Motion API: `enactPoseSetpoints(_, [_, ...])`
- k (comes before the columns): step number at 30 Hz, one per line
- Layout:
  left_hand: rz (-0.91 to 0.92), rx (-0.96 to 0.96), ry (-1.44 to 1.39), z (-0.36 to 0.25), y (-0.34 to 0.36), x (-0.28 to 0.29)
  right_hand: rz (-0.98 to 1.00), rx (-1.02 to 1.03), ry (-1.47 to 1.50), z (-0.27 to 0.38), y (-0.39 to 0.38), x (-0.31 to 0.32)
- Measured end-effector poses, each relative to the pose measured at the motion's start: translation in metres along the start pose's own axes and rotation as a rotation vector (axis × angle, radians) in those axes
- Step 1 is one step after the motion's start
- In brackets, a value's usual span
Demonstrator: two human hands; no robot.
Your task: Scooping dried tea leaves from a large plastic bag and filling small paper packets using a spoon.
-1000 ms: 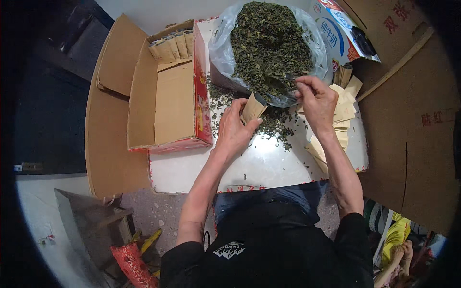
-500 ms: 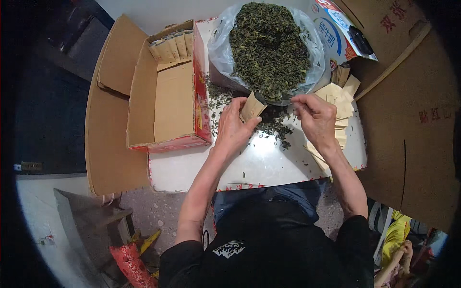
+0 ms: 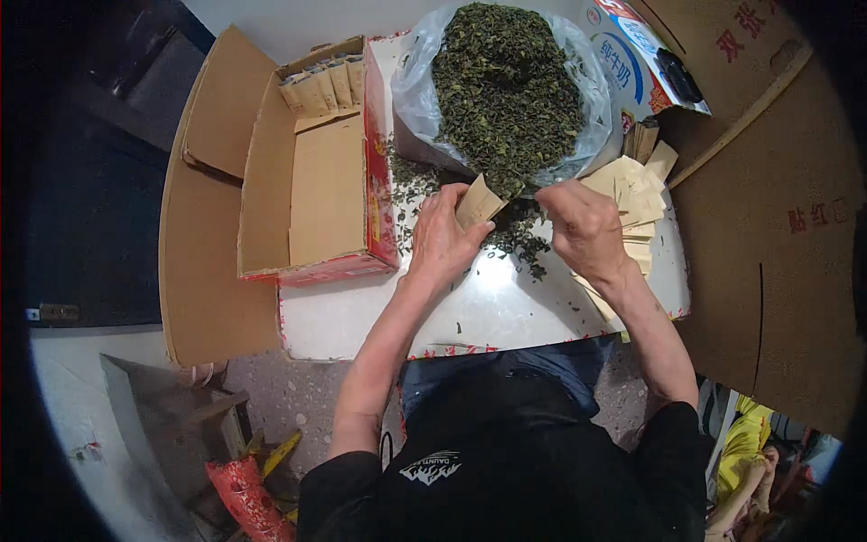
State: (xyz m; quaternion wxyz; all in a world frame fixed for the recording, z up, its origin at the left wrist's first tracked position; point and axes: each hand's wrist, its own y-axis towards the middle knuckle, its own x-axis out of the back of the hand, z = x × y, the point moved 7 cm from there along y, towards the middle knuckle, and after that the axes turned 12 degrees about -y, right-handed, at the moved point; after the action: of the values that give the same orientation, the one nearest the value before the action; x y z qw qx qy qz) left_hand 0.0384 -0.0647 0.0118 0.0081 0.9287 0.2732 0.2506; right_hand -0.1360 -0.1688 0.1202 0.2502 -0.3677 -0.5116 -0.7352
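The left hand [image 3: 442, 237] pinches a paper packet [image 3: 479, 204] between thumb and fingers, tilted, its upper end toward the right hand [image 3: 585, 226]. The packet is just in front of the bag [image 3: 417, 90], above the table [image 3: 388, 318]. The right hand is curled, fingertips drawn together and pointing at the packet; whether they grip anything cannot be told, as the knuckles hide it.

The bag, of clear plastic, is heaped with dark green leaves [image 3: 506, 90] and blocks the space straight beyond both hands. Spilled leaves [image 3: 522, 242] lie on the table between the hands and along the bag's left side.

To the left, an open box [image 3: 325, 203] with a red outer side walls off that part of the table; a row of upright packets [image 3: 323, 87] fills its far end. Beyond its left side stand brown flaps [image 3: 203, 289].

To the right, a pile of flat packets [image 3: 639, 191] lies near the right hand, which partly covers it. Behind the pile is a blue-and-white carton [image 3: 623, 72] with a black object [image 3: 679, 76] against it. A large cardboard sheet [image 3: 768, 217] closes off the right side. Past it, at lower right, another person's yellow clothing [image 3: 746, 438] shows.
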Motion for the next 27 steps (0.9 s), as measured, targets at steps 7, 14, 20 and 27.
enactPoseSetpoints(7, [-0.022, -0.039, 0.000, 0.002, -0.001, -0.003, 0.065, 0.211, -0.184, 0.026, 0.001, -0.005])
enactPoseSetpoints(14, [-0.028, 0.035, -0.009, 0.005, -0.003, -0.001, 0.093, 0.319, -0.269, 0.037, 0.001, -0.003])
enactPoseSetpoints(20, [-0.020, 0.030, -0.052, 0.006, -0.002, -0.002, 0.034, 0.342, -0.299, 0.041, 0.002, 0.004])
enactPoseSetpoints(27, [-0.005, 0.087, -0.104, 0.002, -0.005, 0.001, -0.057, 0.349, -0.302, 0.038, 0.003, 0.012])
